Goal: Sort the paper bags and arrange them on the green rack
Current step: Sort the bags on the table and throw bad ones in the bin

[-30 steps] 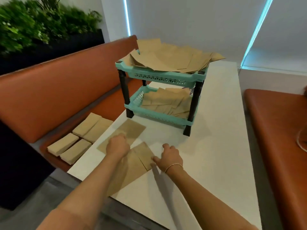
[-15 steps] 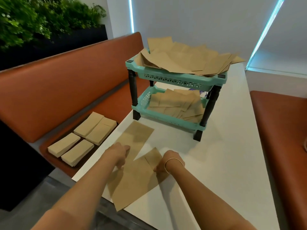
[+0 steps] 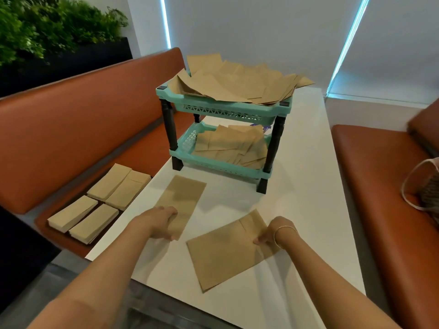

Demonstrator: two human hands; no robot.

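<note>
A: Paper bags first, left to right: 4 squared stacks (image 3: 99,200) lie on the orange bench seat (image 3: 71,129), off the table's left edge. On the white table (image 3: 308,210) a narrow bag (image 3: 183,200) lies flat near the left edge, and a wider bag (image 3: 228,252) lies askew toward the near edge.

B: And the hands?

A: The left hand (image 3: 159,224) rests on the narrow bag's near end, fingers curled at its edge; whether it actually pinches the paper I cannot tell. The right hand (image 3: 275,231) pinches the wider bag's right corner between thumb and fingers.

B: So the step looks like separating 2 sizes?

A: That is my reading. To do it well, keep each bag flat, slide rather than lift, and draw them fully apart so the sizes are plain.

B: And the green rack (image 3: 225,129)?

A: It stands toward the table's far edge, with loose bags (image 3: 237,84) heaped on the top tier and overhanging it, and more jumbled on the lower tier. Those need squaring before tidy stacks go in.
</note>
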